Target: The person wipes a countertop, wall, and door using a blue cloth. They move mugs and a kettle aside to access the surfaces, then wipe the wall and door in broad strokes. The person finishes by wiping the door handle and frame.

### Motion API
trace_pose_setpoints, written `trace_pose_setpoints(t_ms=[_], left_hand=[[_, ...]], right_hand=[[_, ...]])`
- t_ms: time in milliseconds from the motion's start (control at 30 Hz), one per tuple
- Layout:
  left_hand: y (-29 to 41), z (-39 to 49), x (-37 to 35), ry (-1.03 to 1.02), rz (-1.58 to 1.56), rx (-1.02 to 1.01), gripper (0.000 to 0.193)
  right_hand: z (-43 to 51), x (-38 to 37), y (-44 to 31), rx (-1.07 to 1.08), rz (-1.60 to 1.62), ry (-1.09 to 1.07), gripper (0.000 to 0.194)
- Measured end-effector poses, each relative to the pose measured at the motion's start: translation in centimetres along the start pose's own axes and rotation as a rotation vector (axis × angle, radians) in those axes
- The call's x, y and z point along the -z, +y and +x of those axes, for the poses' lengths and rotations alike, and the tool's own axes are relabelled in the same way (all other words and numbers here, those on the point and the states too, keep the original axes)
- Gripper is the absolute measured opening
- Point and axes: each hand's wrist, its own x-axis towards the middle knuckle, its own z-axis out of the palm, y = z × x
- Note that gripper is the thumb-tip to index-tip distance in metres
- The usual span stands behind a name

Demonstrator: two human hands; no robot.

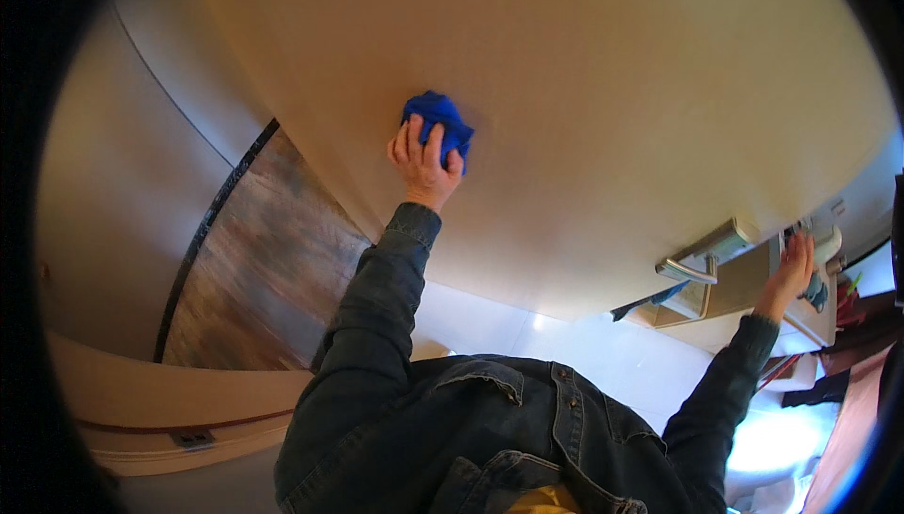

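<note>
My left hand [426,161] presses a crumpled blue cloth [441,118] flat against a large light wooden door [565,104], fingers spread over it. At the right, my right hand [789,270] is raised near the door's edge, beyond the metal door handle [696,270]. Its fingers point up; whether they grip the edge cannot be told. The handle sits on a metal plate, between my two hands and nearer the right one.
Left of the door lie a brown patterned floor [268,267] and a dark threshold strip [205,228]. A door frame with a metal strike plate [192,439] is at lower left. A wooden cabinet [738,288] with items on top stands at the right, above pale floor tiles [607,351].
</note>
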Motion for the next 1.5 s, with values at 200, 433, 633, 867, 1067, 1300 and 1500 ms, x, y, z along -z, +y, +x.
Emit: trace_pose_setpoints(t_ms=[200, 433, 633, 867, 1067, 1300, 1500], left_hand=[[-10.7, -2.5, 1.5, -0.025, 0.164, 0.337, 0.050], [-6.7, -3.8, 1.1, -0.056, -0.020, 0.588, 0.052], [4.8, -3.4, 4.1, -0.400, -0.576, 0.264, 0.055], [8.0, 0.9, 4.2, -0.508, -1.067, 0.290, 0.052], [8.4, 4.5, 5.4, -0.494, -1.215, 0.277, 0.055], [8.9, 5.6, 5.3, -0.631, -1.199, 0.393, 0.050], [10.9, 5.1, 4.8, -0.697, -1.214, 0.383, 0.043]], right_hand=[[-14.8, -1.2, 1.4, -0.016, 0.004, -0.015, 0.023], [-30.1, -13.0, 2.0, -0.175, -0.198, -0.554, 0.012], [-37.7, -22.2, -0.4, 0.158, -0.373, -1.028, 0.031], [-36.8, -27.2, -0.9, 0.574, -0.366, -0.756, 0.046], [-30.9, -28.0, -2.8, 0.983, -0.537, -0.514, 0.043], [-16.7, -21.7, -5.5, 1.025, -0.673, 0.059, 0.039], [-10.7, -14.2, -3.2, 0.660, -0.682, 0.396, 0.049]])
